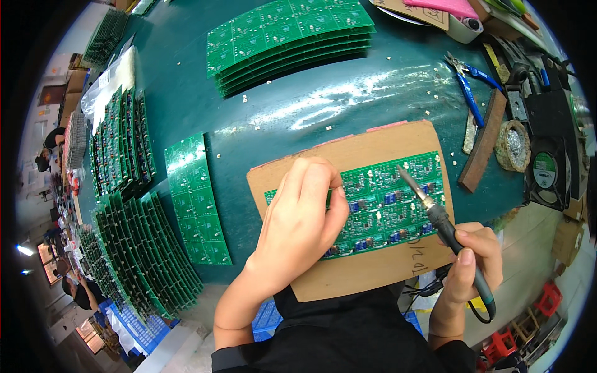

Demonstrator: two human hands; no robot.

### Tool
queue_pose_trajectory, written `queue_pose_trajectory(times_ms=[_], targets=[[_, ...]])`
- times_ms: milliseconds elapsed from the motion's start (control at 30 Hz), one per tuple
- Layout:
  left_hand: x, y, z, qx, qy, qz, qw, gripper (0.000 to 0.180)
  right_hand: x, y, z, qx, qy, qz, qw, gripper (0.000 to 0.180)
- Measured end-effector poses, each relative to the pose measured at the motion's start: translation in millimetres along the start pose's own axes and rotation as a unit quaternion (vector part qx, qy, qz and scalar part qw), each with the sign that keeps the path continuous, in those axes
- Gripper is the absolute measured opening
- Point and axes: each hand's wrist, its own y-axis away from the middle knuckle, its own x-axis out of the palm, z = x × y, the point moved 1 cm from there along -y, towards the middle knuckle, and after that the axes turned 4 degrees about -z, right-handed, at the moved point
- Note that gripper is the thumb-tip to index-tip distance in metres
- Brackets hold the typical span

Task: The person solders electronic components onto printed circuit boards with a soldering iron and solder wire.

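A green circuit board panel [407,208] crowded with small parts lies on a brown cardboard sheet [348,283] in front of me. My right hand [476,258] grips a soldering iron [444,227] by its dark handle. The iron's tip points up and left, over the upper right part of the panel; whether it touches cannot be told. Over the panel's left end rests my left hand [298,214], thumb and forefinger pinched together. What sits in that pinch, if anything, is too small or hidden to make out.
A stack of green boards [286,43] stands at the back. To the left are a single panel [194,199] and upright rows of boards [143,252]. On the right lie blue-handled cutters [469,93], a brown bar [484,142], a tape roll [513,146] and a black fan unit [546,171].
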Motion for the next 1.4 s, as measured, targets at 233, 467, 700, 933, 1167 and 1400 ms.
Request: queue_pose_trajectory(times_ms=[233,467,700,933,1167,1400], targets=[[29,-13,-10,0.042,-0.008,0.012,0.999,0.018,2,-1,-2,0.032,-0.034,0.034,0.998,0.016],[35,-14,-9,0.043,-0.034,0.007,0.998,0.018,4,-7,-3,0.039,-0.040,0.073,0.996,0.016],[29,-16,-13,0.046,-0.055,0.025,0.997,0.019,-9,-6,-9,0.004,-0.025,0.032,0.999,0.016],[25,-14,-11,0.043,-0.038,0.041,0.998,0.018,-56,-33,-42,0.028,0.311,-0.158,0.937,0.019],[5,-30,-34,0.020,0.053,-0.024,0.998,0.011,-50,-7,-34,-0.024,0.022,-0.166,0.986,0.017],[26,-27,-28,0.015,0.020,-0.005,1.000,0.011,-6,-12,-11,0.043,-0.153,0.010,0.987,0.014]])
